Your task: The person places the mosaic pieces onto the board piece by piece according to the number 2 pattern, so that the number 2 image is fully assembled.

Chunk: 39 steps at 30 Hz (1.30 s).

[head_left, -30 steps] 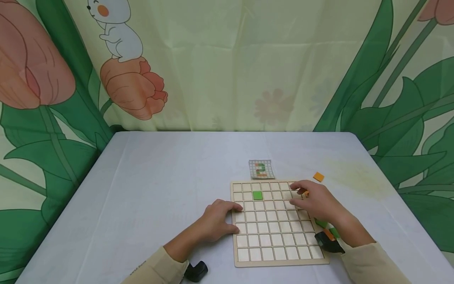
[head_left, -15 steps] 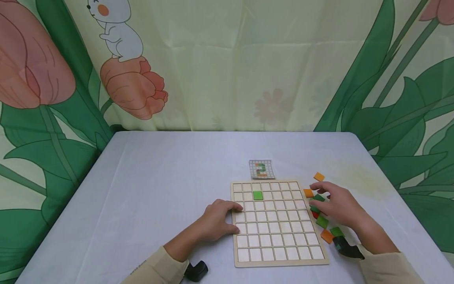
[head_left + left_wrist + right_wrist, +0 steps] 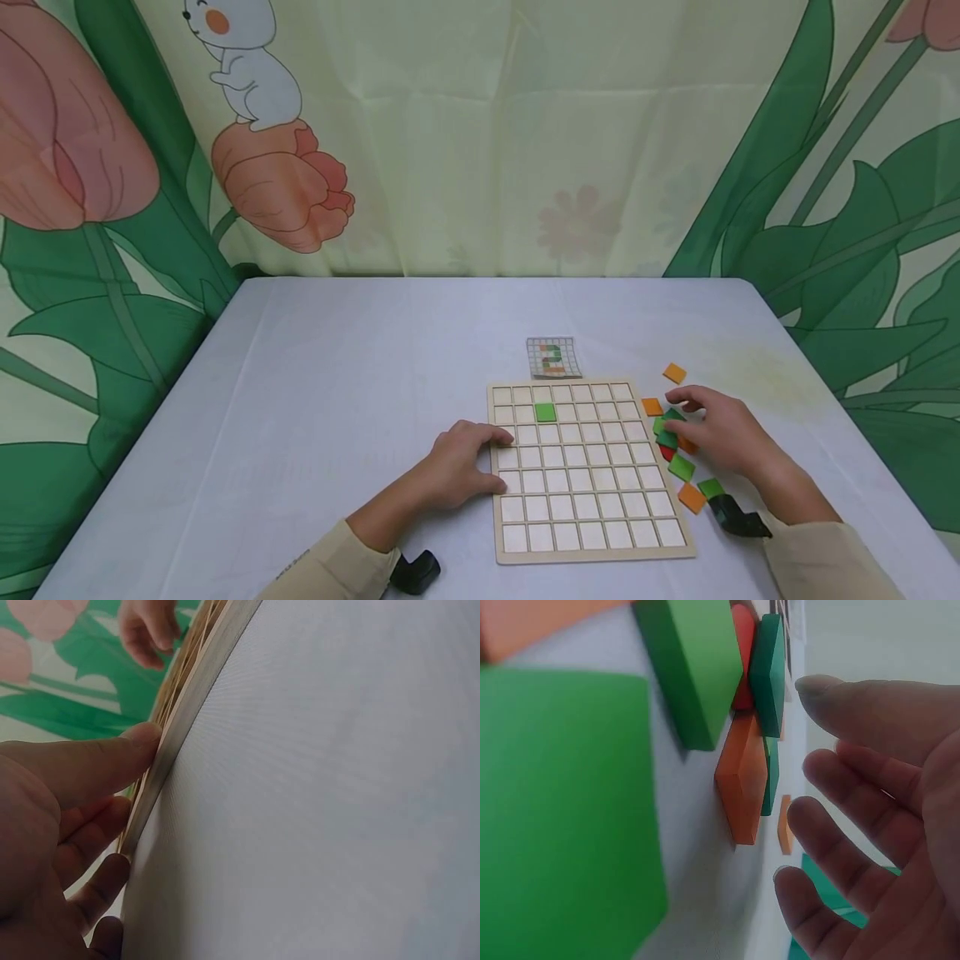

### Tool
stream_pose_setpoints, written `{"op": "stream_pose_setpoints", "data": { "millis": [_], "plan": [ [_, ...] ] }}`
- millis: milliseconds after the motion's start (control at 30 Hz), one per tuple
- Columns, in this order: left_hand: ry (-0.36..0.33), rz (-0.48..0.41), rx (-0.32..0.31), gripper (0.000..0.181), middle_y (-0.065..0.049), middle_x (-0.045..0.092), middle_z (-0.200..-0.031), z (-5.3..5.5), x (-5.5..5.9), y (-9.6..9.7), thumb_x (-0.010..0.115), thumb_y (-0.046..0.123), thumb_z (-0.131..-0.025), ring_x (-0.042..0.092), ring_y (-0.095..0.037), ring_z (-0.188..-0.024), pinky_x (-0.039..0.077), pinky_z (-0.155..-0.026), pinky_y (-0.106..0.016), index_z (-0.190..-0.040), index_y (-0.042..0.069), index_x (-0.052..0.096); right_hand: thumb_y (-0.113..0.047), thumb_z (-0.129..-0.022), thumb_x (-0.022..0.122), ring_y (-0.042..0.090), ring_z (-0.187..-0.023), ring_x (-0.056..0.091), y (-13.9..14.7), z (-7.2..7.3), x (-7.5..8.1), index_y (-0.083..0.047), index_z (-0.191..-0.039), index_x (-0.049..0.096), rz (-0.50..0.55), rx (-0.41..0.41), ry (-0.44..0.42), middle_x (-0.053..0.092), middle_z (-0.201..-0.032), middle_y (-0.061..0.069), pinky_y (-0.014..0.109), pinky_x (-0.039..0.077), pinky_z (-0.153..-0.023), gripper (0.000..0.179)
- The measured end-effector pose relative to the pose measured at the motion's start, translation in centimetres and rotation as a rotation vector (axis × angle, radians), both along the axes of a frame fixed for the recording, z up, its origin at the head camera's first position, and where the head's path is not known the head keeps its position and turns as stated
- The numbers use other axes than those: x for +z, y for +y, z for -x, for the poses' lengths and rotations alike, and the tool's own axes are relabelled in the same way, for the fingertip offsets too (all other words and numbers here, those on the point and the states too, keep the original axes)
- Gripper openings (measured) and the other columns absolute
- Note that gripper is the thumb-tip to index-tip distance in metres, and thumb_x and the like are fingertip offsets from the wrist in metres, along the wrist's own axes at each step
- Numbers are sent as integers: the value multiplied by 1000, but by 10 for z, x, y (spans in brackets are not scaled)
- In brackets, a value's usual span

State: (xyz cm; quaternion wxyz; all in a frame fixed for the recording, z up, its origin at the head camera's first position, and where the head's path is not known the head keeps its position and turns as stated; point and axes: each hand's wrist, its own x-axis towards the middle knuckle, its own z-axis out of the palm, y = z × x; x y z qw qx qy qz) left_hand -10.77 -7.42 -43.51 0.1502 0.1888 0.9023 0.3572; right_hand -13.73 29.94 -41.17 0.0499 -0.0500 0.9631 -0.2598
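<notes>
A wooden grid board (image 3: 596, 555) with rows of square cells lies on the table, one light green tile (image 3: 544, 412) in a cell near its top. My left hand (image 3: 459, 467) rests at the board's left edge, thumb and fingertips spread along the rim. In the left wrist view, the thumb (image 3: 112, 759) presses against that rim. Just right of the board my right hand (image 3: 723, 433) hovers over a heap of square tiles, fingers loosely bent, nothing between them. Its wrist view shows dark green (image 3: 769, 675), orange (image 3: 742, 778) and light green (image 3: 697, 667) tiles close by the fingertips.
Behind the board lies a small pattern card (image 3: 553, 358) with a grid print. Loose orange tiles (image 3: 674, 372) lie near the board's upper right corner, and more orange (image 3: 692, 498) and green (image 3: 682, 467) ones along its right side. A printed curtain (image 3: 480, 167) hangs behind the table.
My right hand has moved from over the board's upper right part to the tile heap on the right, uncovering several tiles. The left hand has stayed at the board's edge.
</notes>
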Motion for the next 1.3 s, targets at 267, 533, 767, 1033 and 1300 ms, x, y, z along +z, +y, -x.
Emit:
{"op": "stream_pose_setpoints", "data": {
  "millis": [267,533,767,1033,1300],
  "plan": [
    [-11,5,4,54,5,60,-126,0,1,0,86,19,-78,46,-23,-125,37,-104,-49,-128,16,65,-26,-90,75,41,-105,56,1,8,0,4,-124,61,5,17,-10,63,-115,24,54,52,-84,47],
    [-5,2,2,53,4,60,-126,-1,1,1,87,20,-78,46,-22,-124,36,-104,-49,-127,17,66,-24,-90,73,39,-104,57,-5,16,-1,5,-122,62,-14,31,-36,63,-114,24,51,53,-84,44],
    [-5,7,5,55,4,60,-127,-1,0,1,87,20,-78,46,-22,-125,35,-105,-49,-129,16,65,-20,-91,71,36,-99,57,-11,24,-3,6,-119,63,-36,50,-36,65,-109,20,49,52,-83,40],
    [1,4,2,56,4,61,-127,0,0,0,86,20,-78,46,-23,-126,34,-105,-49,-130,15,65,-20,-91,72,36,-99,56,-13,26,-2,7,-119,62,-50,45,-52,64,-109,21,50,51,-83,40],
    [8,10,-3,56,3,61,-128,0,0,0,86,20,-79,46,-24,-127,34,-106,-50,-130,14,64,-20,-91,72,35,-96,56,-13,25,1,7,-116,63,-54,48,-50,64,-106,19,48,52,-81,39]
  ]
}}
